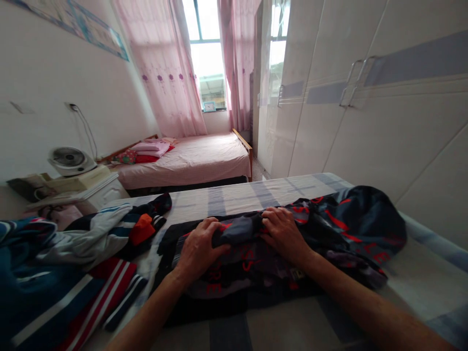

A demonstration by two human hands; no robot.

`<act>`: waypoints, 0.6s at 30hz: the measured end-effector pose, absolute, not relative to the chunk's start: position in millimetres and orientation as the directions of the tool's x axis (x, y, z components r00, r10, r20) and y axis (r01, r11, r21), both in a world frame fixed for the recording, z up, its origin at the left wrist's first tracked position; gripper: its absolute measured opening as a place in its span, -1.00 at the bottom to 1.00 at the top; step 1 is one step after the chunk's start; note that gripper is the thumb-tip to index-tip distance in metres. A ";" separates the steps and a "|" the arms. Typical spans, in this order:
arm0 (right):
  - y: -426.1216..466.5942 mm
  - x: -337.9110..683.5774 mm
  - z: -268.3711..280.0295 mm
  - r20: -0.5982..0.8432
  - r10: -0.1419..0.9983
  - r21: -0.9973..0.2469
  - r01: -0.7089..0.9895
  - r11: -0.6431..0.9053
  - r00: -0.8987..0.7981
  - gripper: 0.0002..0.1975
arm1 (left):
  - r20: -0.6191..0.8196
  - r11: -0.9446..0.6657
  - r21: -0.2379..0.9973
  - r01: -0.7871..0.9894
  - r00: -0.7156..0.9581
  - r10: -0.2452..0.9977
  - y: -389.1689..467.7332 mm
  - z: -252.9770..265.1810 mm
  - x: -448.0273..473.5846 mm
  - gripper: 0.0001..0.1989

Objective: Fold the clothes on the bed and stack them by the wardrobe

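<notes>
As the left hand [199,248] and right hand [283,231] curl over its bunched middle, the dark navy cloth garment with red lettering [250,268] lies directly beneath them, each hand loosely grasping a fold. It looks light, soft and limp, likelier to crease than break; the raised fold between the hands seems the surest hold. Under the grip spreads a white sheet with pale-blue checks [243,197]; left of it sits a heap of teal, grey and red striped clothes [87,243]. Beyond are a pink-covered wooden bed [208,153] and pink curtains [164,58], with a glossy white wardrobe [329,131] to the right.
</notes>
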State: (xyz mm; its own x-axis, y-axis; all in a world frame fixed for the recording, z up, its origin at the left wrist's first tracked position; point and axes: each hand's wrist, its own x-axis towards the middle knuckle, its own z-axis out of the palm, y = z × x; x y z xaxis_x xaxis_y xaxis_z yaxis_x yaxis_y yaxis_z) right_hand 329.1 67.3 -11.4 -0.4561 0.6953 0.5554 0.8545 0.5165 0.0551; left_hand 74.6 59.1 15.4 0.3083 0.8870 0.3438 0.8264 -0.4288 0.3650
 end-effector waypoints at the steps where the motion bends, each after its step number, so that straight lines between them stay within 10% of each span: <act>1: 68.9 328.3 -13.3 0.561 0.700 0.047 0.861 0.506 -0.442 -0.81 | 0.325 -0.448 0.339 0.827 0.344 0.881 57.5 14.2 73.6 -0.66; 10: 72.5 315.3 -14.1 0.608 0.743 -0.020 0.930 0.367 -0.281 -0.88 | 0.304 -0.237 0.571 0.786 0.065 0.950 77.7 12.9 71.2 -0.81; 18: 64.2 339.2 -19.0 0.711 0.637 -0.159 0.815 0.558 -0.297 -0.95 | 0.314 -0.306 0.629 0.714 0.126 0.941 76.4 10.0 61.3 -0.78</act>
State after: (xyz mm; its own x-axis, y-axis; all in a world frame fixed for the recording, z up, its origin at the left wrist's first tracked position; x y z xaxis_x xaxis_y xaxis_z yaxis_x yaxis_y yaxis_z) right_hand 339.2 64.2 -19.0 -0.2972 0.6368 0.7114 0.8148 0.5576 -0.1587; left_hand 61.3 76.4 10.0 0.1262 0.9410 0.3140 0.7144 -0.3058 0.6293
